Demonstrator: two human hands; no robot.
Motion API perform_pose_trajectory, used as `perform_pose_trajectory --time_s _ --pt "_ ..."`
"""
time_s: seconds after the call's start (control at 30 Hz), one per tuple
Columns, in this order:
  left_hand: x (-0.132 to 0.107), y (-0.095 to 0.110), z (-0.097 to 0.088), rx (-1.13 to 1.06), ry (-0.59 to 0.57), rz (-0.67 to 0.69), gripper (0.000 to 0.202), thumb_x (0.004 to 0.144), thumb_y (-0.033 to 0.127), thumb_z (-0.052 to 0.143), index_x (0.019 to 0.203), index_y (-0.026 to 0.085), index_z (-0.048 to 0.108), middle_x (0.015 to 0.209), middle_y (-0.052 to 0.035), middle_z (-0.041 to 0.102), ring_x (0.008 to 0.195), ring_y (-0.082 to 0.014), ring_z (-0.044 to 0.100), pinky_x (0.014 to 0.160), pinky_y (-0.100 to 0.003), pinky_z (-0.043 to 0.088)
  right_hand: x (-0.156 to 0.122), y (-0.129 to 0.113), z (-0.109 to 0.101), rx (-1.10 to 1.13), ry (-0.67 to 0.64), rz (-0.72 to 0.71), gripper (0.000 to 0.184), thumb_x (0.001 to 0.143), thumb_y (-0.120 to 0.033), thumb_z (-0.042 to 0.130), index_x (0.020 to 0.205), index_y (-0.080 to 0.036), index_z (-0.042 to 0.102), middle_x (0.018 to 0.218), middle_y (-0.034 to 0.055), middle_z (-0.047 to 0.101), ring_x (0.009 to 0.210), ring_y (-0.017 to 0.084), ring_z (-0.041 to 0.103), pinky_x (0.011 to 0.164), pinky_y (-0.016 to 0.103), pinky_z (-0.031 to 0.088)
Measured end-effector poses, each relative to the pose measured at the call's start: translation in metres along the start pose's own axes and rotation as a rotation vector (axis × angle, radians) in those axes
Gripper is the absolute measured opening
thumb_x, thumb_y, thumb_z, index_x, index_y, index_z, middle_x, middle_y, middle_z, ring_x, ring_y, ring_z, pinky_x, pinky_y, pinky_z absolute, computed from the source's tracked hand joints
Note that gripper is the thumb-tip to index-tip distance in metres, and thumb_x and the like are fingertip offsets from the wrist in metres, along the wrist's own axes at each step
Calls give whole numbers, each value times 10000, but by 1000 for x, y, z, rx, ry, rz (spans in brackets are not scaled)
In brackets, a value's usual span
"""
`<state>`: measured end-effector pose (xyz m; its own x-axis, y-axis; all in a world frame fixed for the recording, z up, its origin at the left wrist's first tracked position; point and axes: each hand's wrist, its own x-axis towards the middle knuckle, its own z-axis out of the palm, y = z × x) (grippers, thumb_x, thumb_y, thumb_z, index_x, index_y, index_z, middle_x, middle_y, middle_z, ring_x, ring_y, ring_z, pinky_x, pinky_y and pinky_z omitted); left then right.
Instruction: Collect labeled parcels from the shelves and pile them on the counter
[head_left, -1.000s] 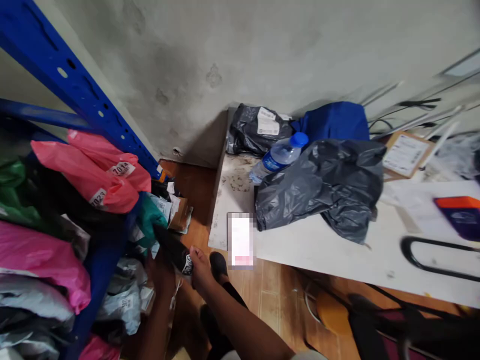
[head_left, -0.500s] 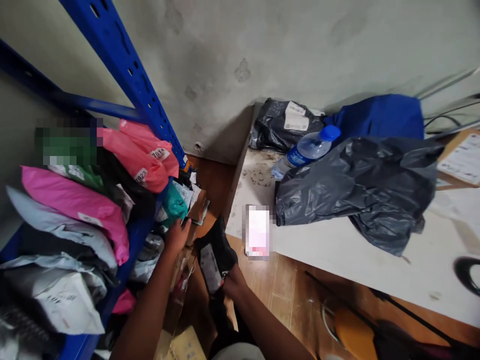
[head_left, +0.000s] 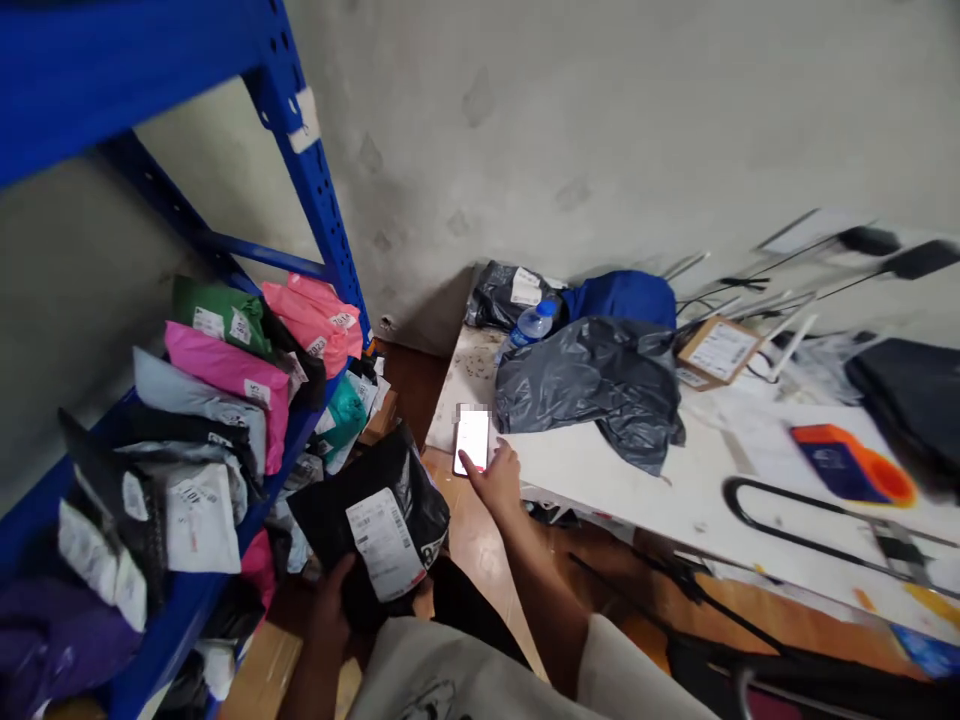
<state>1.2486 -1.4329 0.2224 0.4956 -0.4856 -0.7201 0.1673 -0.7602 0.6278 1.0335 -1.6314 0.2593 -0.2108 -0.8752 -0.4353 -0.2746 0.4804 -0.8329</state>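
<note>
A black plastic parcel (head_left: 315, 510) with a white shipping label hangs in front of my body. My left hand (head_left: 330, 605) grips its lower left edge, with the fingers partly hidden. At the table's near left corner lies a phone (head_left: 471, 436) with a lit screen. My right hand (head_left: 496, 482) is at its lower end, thumb over the screen and the other fingers spread to the right of it. The dark grey plastic bag (head_left: 585, 375) is just beyond that hand.
Labelled parcels (head_left: 225, 365) crowd the blue shelf (head_left: 262, 530) on the left. On the white table (head_left: 705, 480) are a water bottle (head_left: 534, 322), a small cardboard box (head_left: 720, 350) and an orange-and-blue object (head_left: 851, 465). More packages lie low beside the shelf.
The black parcel has passed from my right hand to my left and turned its label up. My right hand has moved forward to the phone. The view has shifted, showing more of the table.
</note>
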Motion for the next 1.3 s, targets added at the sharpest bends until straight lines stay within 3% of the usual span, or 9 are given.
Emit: perform_pose_trajectory --time_s 0.13,0.27,0.43,0.6,0.73,0.83,0.97,1.17,1.3 --pt "-46 28 -36 -455 115 -13 557 795 299 611 1338 223 517 1174 -101 701 1070 -293 674 859 -456 594 26 -10 3 -262 39 58 1166 362 -389 920 1320 -10 374 1406 415 326 1382 520 251 1135 628 180" --pt "-110 51 -59 -551 251 107 569 673 246 787 1209 194 605 1187 -110 693 1086 -284 664 976 -442 534 16 -13 4 -346 -35 89 1024 316 -253 901 1199 -20 437 1308 407 447 1317 518 376 1045 605 361" --pt "-165 40 -84 -598 215 258 540 629 269 827 1128 182 642 1119 -113 717 1078 -316 662 1000 -498 500 -58 8 -40 -51 -283 -10 523 494 -386 782 895 -167 528 810 76 643 838 271 637 639 341 540" --pt "-202 21 -93 -647 124 308 551 625 264 817 1139 189 633 1108 -107 721 1090 -321 656 1008 -493 492 -165 46 -111 367 -423 -106 569 493 -515 751 927 -209 547 690 -46 491 556 110 487 437 206 406" --pt "-230 16 -85 -626 -18 343 609 629 297 812 1197 215 606 1188 -102 694 1115 -317 643 1000 -483 495 -239 65 -176 694 -488 -148 734 421 -571 861 1023 -237 606 757 -8 579 534 114 508 399 205 405" --pt "-251 15 -74 -534 -79 388 607 607 320 821 1168 192 626 1191 -110 693 1136 -309 631 1012 -440 487 -294 75 -217 879 -453 -192 815 517 -715 794 1166 -251 625 1100 105 674 796 240 664 650 353 576" --pt "-277 14 -54 -450 -214 440 629 591 363 836 1159 187 631 1099 -93 728 1037 -277 676 894 -372 545 -362 85 -254 895 -521 -194 920 643 -742 704 1424 -336 436 1431 118 519 1068 337 652 845 477 545" --pt "-318 8 -11 -369 -370 499 618 521 368 877 1069 171 669 953 -57 757 866 -214 709 733 -265 574 -427 92 -298 979 -677 -193 1053 729 -609 719 1536 -387 79 1483 124 458 1154 361 616 869 497 523" --pt "-346 -3 21 -303 -400 467 630 506 359 888 1072 191 668 889 -31 756 768 -196 709 694 -271 586 -447 101 -330 933 -603 -284 1134 709 -391 814 1534 -389 36 1454 86 493 1194 299 589 973 468 462"
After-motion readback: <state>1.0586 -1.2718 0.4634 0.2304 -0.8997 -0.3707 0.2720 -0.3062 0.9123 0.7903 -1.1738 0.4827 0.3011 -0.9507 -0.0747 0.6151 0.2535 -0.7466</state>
